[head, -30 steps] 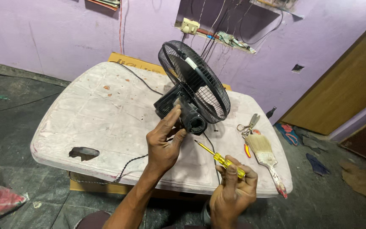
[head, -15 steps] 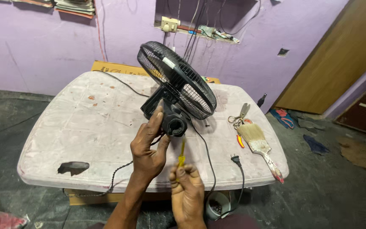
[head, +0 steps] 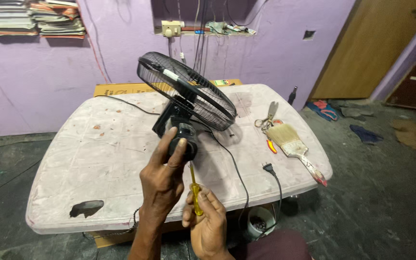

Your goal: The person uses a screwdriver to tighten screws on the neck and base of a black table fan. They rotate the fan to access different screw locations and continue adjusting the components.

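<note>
A black table fan (head: 186,98) with a round wire grille is seen tilted above the middle of a worn white plastic table (head: 97,159), its grille turned up and toward the far right corner, its dark motor housing pointed down at the near edge. A black power cord (head: 234,166) is trailed from the fan across the table to the near edge, and a two-pin plug (head: 267,167) is laid close to the near right edge.

The left hand (head: 162,180) is raised from below the near edge, wrist upright, fingers and thumb wrapped around the rear of the motor housing, so the fan is gripped and held off the table top. The right hand (head: 208,224) is held lower, just beside the left wrist, fingers closed around the yellow handle of a screwdriver (head: 194,190). The shaft is pointed upward, its tip brought to the underside of the motor housing; whether contact is made cannot be told.

The fan is thus kept directly above both hands, the left touching it, the right just beneath.

Toward the right edge, scissors (head: 267,115), red-handled pliers (head: 271,145) and a wide paintbrush (head: 294,147) are laid near one another. A dark hole (head: 86,208) is seen near the near left corner.
</note>
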